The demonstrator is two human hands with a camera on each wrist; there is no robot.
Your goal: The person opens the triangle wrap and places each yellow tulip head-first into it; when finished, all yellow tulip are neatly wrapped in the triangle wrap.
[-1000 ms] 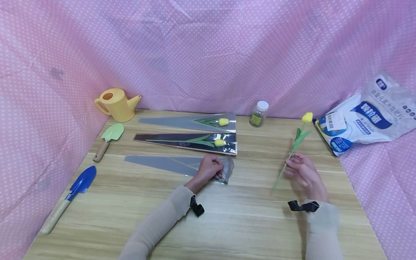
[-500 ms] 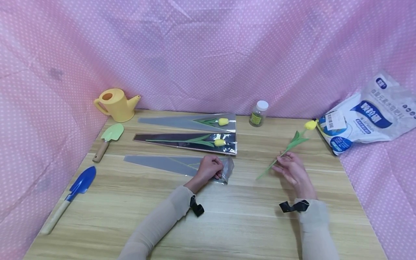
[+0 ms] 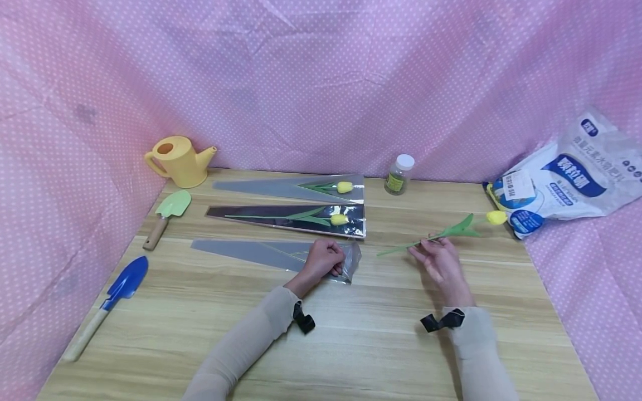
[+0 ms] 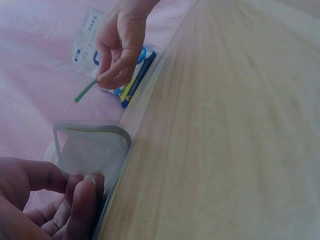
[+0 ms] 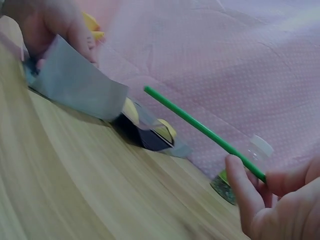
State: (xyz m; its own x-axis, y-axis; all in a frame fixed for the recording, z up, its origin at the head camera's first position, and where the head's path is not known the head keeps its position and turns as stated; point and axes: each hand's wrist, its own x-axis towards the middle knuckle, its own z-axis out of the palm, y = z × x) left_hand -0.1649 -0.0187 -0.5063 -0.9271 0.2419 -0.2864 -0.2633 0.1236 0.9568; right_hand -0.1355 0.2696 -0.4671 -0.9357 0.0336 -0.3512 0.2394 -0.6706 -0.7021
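Observation:
My left hand [image 3: 323, 259] pinches the open wide end of a grey, clear-fronted flower sleeve [image 3: 241, 250] lying on the table; in the left wrist view the sleeve's mouth [image 4: 92, 145] gapes beyond the fingers. To the right, my right hand [image 3: 441, 264] pinches the green stem of a yellow tulip [image 3: 496, 218] between thumb and fingers. Its bare stem end points left toward the sleeve, and its bloom points right. In the right wrist view the stem [image 5: 195, 123] slants up and left, apart from the sleeve [image 5: 82, 80].
Behind lie a dark sleeve [image 3: 261, 216] and a grey sleeve [image 3: 251, 187], each with a yellow tulip. Around them stand a yellow watering can [image 3: 183, 162], a green trowel [image 3: 173, 204], a blue trowel [image 3: 129, 277], a white-capped jar [image 3: 398, 176] and a fertilizer bag [image 3: 567, 178].
My right hand has moved left, and the tulip has turned from nearly upright to almost level, its stem end swinging left toward the sleeve. The left hand has stayed in place.

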